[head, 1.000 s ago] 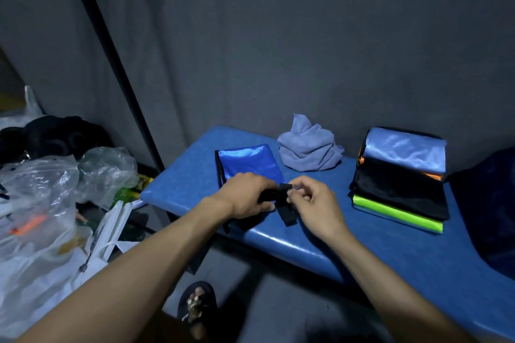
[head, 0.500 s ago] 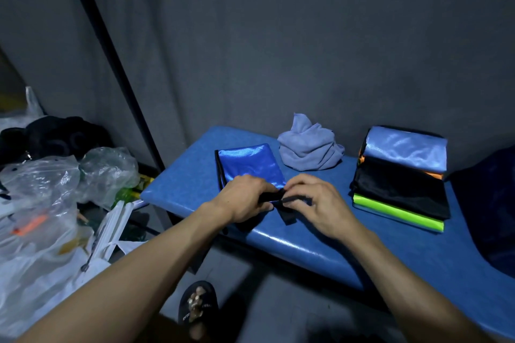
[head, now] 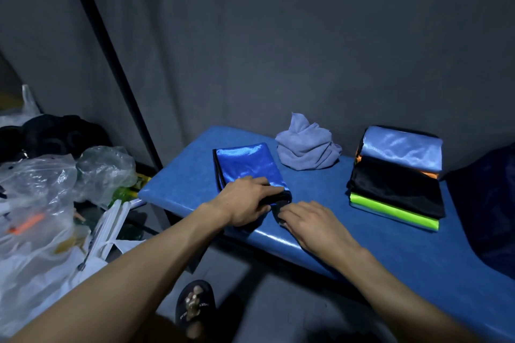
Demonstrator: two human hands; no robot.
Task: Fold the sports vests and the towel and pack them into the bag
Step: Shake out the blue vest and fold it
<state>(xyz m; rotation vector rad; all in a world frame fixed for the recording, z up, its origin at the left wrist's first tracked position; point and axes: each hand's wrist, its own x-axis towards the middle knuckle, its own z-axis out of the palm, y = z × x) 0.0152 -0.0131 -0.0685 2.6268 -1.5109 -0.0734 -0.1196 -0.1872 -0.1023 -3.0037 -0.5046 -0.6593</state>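
A dark grey curtain hangs behind a blue padded surface (head: 362,253) that runs from the middle of the view off to the right. On its near left part lies a folded shiny blue vest (head: 245,167) with black trim. The left hand (head: 245,203) rests on the near end of this vest, its grip flat with the fingers stretched over the black edge. The right hand (head: 309,223) lies just beside it, fingers straight and pressing a dark strip of the vest's trim against the surface at the front edge. Behind the vest sits a crumpled grey towel (head: 306,147), unfolded. To the right stands a stack of folded vests (head: 395,178): pale blue on top, orange showing under it, then black, then bright green. A dark blue bag (head: 485,198) sits at the far right edge. Clear plastic bags (head: 41,189) are heaped on the left, and a sandalled foot (head: 195,306) shows on the floor below.
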